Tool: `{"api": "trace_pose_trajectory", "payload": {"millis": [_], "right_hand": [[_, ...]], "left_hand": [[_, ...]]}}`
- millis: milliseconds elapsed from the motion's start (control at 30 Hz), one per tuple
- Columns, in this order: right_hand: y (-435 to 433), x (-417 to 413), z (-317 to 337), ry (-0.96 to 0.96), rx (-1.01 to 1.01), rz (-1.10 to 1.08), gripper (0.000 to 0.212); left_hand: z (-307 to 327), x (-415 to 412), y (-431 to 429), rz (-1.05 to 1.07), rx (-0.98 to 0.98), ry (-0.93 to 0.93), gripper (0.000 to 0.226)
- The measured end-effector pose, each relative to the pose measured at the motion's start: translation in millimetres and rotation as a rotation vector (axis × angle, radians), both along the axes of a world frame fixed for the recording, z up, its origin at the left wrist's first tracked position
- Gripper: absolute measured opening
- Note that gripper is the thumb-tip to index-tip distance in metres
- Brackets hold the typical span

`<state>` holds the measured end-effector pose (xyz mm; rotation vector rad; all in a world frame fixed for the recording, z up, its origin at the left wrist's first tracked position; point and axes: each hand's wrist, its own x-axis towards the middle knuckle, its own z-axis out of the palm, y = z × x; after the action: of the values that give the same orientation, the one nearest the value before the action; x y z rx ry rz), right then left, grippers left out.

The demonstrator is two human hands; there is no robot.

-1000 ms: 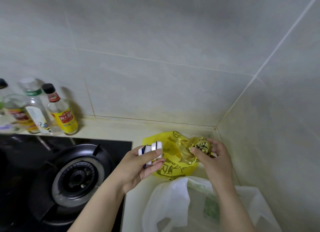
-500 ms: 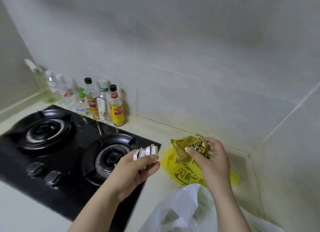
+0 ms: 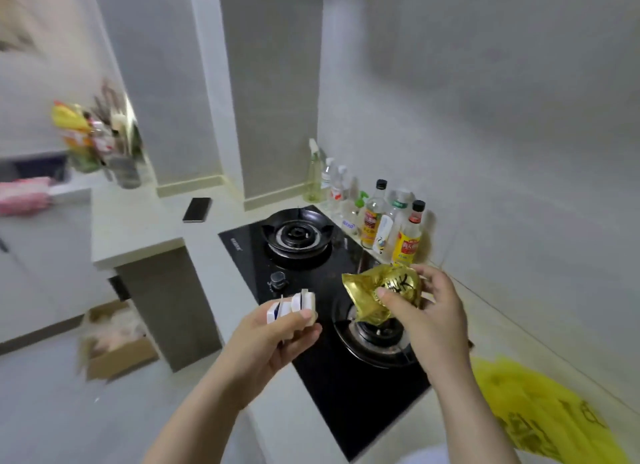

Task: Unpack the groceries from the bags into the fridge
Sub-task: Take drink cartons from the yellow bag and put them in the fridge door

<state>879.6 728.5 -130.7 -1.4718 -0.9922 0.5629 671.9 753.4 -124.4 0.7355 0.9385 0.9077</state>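
While our left hand (image 3: pixel 277 339) curls its fingers and thumb round a small pack of white cartons (image 3: pixel 292 306) bearing a blue mark, our right hand (image 3: pixel 426 314) grasps a crumpled gold foil packet (image 3: pixel 381 295) printed with black characters, thumb on the front and fingers wrapped behind. We hold both goods in the air, apart from each other, above the black gas hob (image 3: pixel 311 273). The cartons hang over its front part, near a control knob (image 3: pixel 278 280), and the gold packet sits over the near burner (image 3: pixel 377 335).

We see a yellow plastic bag (image 3: pixel 540 415) with dark lettering lying slack on the pale counter (image 3: pixel 138 235) at the lower right, just beside the hob and to the right of our right forearm. A row of bottles (image 3: pixel 408 235) stands against the tiled wall along the far side of the hob, some with black caps and yellow labels, some clear. Beyond the hob to the left, a dark phone (image 3: pixel 197 209) lies flat on the counter. On the floor beside the end of the counter we make out an open cardboard box (image 3: pixel 117 346), though it is blurred. At the far left edge there is something pink (image 3: pixel 22 193), too blurred for us to tell what it is.
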Motion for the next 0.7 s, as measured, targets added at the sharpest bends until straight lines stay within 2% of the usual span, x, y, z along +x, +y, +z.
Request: {"api": "trace_pose_trajectory", "payload": {"millis": [233,433,700], "right_hand": [[43.9,-141.2,26.9,-0.049,0.049,0.359,0.042],[55.3,-264.1,46.8,-0.022,0.096,0.585,0.045],[57.1,-405.3,63.1,-0.019,0.112,0.905,0.046]], "left_hand": [[21.4,-143.9,-17.7,0.273,0.135,-0.017,0.034],[24.6,-256.6,-45.0,0.496,0.164,-0.068,0.045],[29.6,-357.5,-93.8,0.805,0.206,-0.119,0.042]]}}
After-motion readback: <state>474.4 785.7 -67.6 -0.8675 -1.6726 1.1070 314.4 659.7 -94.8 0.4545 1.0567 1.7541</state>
